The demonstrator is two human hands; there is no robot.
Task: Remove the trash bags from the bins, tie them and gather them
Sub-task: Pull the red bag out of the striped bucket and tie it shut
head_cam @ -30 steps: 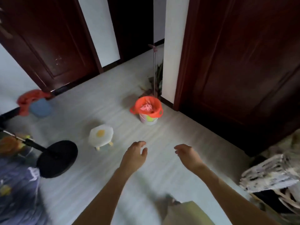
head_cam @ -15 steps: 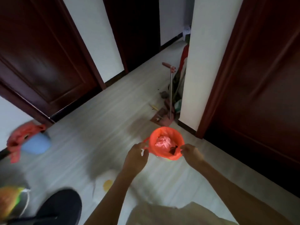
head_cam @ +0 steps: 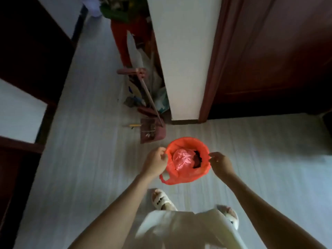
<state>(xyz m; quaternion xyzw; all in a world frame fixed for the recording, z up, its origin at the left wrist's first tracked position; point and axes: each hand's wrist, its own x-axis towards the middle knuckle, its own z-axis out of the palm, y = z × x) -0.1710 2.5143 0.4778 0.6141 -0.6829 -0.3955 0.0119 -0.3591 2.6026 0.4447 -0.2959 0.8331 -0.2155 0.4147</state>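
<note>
The thin orange plastic trash bag, merely approached a second ago, is now pinched at its rim — left hand and right hand closed on opposite edges. Crumpled pink waste lies between the grips; lifting out can be judged imminent.

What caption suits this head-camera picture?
Both hands, left and right, pinch opposite rims of the orange trash bag on the floor.

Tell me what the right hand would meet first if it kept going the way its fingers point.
The right hand points left, toward the orange trash bag. Its fingers already look to be at the bag's rim, so the bag comes first, though contact is hard to confirm.
</note>
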